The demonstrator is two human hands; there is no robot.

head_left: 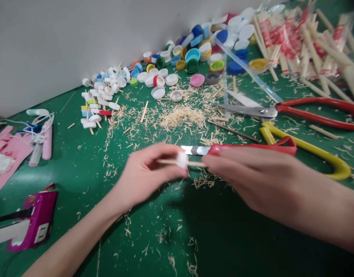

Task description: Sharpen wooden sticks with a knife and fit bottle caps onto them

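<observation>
In front of me, my left hand (154, 163) is closed round a white bottle cap (182, 160) with a thin wooden stick (196, 164) running through it. My right hand (260, 181) pinches the right end of that stick; its fingertips are partly hidden and blurred. Just behind both hands lies a red-handled tool (240, 147) with a short metal blade, its tip hidden by my left fingers. A yellow handle (324, 157) sits beside my right hand. Farther back, red-handled scissors (269, 110) lie with their blades slightly apart.
Wood shavings (184, 117) cover much of the green table (79, 161). Loose colourful caps (191, 57) pile along the wall, beside white caps on sticks (97, 100). Packaged wooden sticks (304, 42) lie far right. Leftward are a magenta device (45, 215) and pink glue-gun-like sticks (47, 140).
</observation>
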